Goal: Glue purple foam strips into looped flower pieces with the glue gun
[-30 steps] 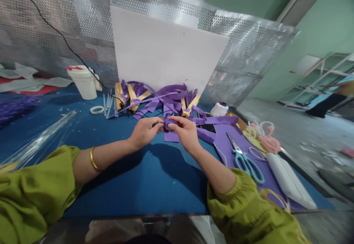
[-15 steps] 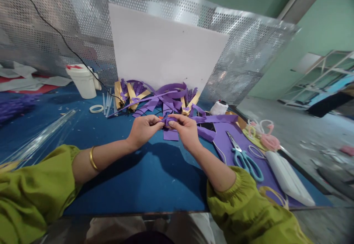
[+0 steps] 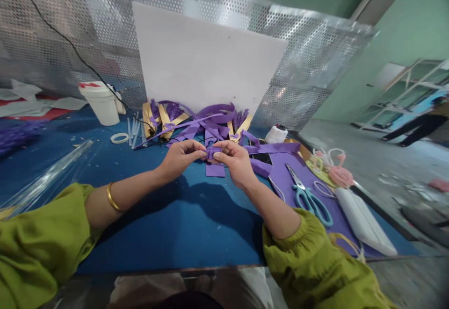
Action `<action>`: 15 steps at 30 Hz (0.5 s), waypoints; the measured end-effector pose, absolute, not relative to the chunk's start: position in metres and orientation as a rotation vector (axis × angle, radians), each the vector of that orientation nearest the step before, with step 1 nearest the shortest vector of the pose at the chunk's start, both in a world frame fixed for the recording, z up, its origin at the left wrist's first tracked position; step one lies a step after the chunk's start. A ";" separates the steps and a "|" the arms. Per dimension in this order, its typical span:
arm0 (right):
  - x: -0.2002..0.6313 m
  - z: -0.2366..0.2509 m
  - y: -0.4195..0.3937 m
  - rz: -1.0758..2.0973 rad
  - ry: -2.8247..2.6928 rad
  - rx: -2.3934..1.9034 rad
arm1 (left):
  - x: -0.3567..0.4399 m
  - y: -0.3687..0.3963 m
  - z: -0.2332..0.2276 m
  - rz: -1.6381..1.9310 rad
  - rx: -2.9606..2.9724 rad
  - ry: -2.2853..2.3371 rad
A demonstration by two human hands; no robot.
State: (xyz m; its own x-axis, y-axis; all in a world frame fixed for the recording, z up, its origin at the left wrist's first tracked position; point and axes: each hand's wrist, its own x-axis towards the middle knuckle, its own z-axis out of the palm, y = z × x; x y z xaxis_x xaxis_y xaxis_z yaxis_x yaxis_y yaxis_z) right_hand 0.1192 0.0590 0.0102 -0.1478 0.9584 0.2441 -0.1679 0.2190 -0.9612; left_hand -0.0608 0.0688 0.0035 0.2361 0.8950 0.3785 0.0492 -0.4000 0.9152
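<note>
Between my two hands, above the blue table [image 3: 196, 234], is a small folded piece of purple ribbon [image 3: 212, 153]. My left hand [image 3: 182, 158] pinches its left end between thumb and fingertips. Its right end is pinched the same way by my right hand [image 3: 234, 161]. Just below the fingers a flat purple strip [image 3: 215, 170] lies on the table. Behind the hands are more looped purple strips [image 3: 217, 111] and small bunches of purple flowers in tan paper wraps [image 3: 168, 119]. Fingers partly cover the folded piece.
On the right lie blue-handled scissors [image 3: 310, 199], a white pack [image 3: 366, 222], pink and white cords [image 3: 338, 173] and a thread spool [image 3: 276, 134]. On the left are a white bin [image 3: 101, 103], a tape roll [image 3: 119, 138], glue sticks [image 3: 133, 131] and clear film [image 3: 52, 173]. A person [image 3: 424, 122] is far right.
The purple piece shows more of its pleated shape between my fingers, which still pinch both ends. The view has shifted slightly, and the person in the background shows more fully.
</note>
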 end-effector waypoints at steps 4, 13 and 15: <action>0.118 0.009 0.059 1.193 -1.327 -0.825 | -0.059 0.067 0.005 1.312 1.560 0.901; 0.112 0.001 0.057 1.085 -1.351 -0.870 | -0.052 0.061 -0.005 1.436 1.417 0.959; 0.110 0.000 0.056 1.090 -1.345 -0.878 | -0.051 0.061 -0.007 1.449 1.418 0.987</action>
